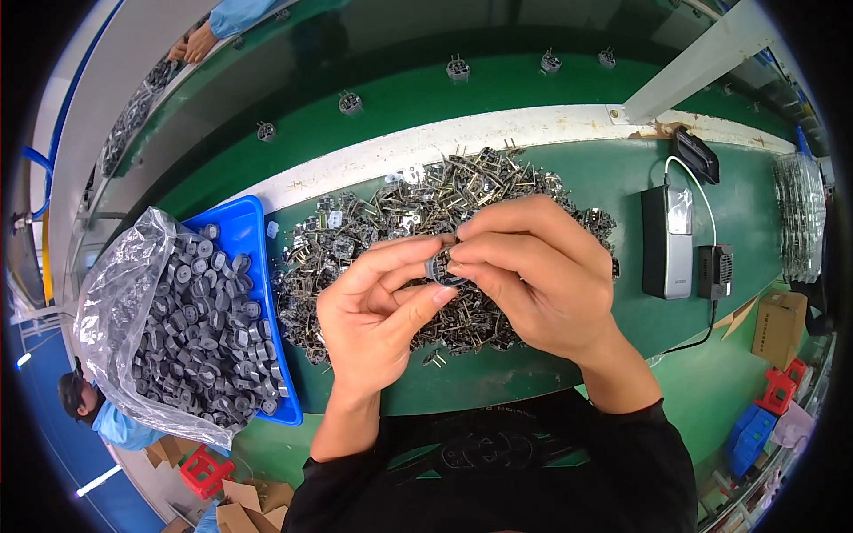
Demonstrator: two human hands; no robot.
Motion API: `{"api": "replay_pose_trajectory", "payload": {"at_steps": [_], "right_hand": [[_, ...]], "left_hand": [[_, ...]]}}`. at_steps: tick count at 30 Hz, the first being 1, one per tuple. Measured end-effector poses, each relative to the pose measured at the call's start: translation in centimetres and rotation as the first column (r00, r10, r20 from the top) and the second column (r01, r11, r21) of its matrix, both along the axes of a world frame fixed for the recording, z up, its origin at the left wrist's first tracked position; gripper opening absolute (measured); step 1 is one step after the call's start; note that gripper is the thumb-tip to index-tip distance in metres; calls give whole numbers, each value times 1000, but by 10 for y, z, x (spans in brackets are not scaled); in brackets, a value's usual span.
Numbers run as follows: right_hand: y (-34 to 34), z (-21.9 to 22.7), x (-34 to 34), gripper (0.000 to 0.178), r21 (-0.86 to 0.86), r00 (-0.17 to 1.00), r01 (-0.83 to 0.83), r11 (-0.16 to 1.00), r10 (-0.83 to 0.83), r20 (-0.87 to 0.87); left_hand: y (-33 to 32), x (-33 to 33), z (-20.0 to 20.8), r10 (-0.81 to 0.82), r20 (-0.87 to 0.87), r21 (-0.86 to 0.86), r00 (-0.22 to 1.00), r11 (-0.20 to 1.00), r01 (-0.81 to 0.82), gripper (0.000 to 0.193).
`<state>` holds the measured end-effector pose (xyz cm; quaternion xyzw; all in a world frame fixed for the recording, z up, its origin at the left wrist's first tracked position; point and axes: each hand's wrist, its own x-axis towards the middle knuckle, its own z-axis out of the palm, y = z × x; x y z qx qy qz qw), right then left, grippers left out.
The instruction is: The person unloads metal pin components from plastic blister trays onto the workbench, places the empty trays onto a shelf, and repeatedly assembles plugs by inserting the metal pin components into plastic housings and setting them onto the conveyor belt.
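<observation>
Above the middle of the heap, my left hand [373,311] pinches a small round grey plug housing [434,268] between thumb and fingers. My right hand [546,280] is closed at the same piece, its thumb and fingertips pressed to the open face. A dark part shows inside the housing, partly covered by the right fingers. Under both hands spreads a heap of metal-pinned plug inserts [355,233] on the green table [462,391]. To the left, a blue tray [278,355] holds many loose grey housings [191,329] in a clear plastic bag [120,324].
Beyond a white rail [355,169], pinned grey plugs [458,68] stand spaced along a green belt [400,80]. Right of the heap are a black-and-silver box [666,244] and a cabled adapter [715,271]. A co-worker's hand [201,42] is at the far left. A slanted post [697,67] rises at right.
</observation>
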<state>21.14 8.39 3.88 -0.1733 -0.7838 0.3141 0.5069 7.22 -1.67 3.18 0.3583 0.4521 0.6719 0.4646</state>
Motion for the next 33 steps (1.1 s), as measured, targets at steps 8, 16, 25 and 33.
{"api": "replay_pose_trajectory", "payload": {"at_steps": [8,16,25,33], "right_hand": [[-2,-13,-5,19,64,999,35,997,-35,-8],[23,-15,17,21,-22,950,96,995,-85,302],[66,-51,34,22,24,849,274,961,-254,463],[68,-48,44,12,-27,806,362,932,-299,511]], "left_hand": [[0,2,6,-9,18,-16,1000,1000,9,37],[24,-82,37,76,-663,-216,745,933,-287,16],[85,-314,-49,-16,-913,-281,408,748,-601,22],[66,-248,9,-111,-994,-77,-5,719,-690,31]]}}
